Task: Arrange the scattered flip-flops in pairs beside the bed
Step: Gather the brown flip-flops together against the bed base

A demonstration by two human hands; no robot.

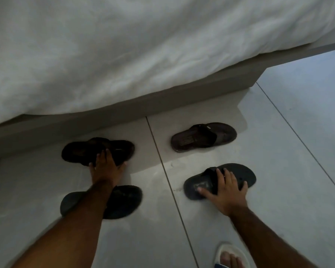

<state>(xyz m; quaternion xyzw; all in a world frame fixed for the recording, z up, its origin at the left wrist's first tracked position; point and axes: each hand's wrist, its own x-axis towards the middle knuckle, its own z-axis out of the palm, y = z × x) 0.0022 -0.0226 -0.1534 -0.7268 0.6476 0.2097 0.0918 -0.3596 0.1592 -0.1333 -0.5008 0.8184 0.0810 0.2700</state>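
- Brown leather, it seemed in that dim light: one flip-flop (203,136) lay by the bed base (162,93), its likely mate (97,150) left of it.
- The left hand (104,165) sat on that mate, fingers spread over its strap, probably to slide it right.
- The right hand (224,187) lay flat and splayed on a dark rubber flip-flop (219,180), pinning it for a push.
- Its twin (122,202) waited under the left forearm, well apart.
- Pairing not yet done on the tile floor (278,171).
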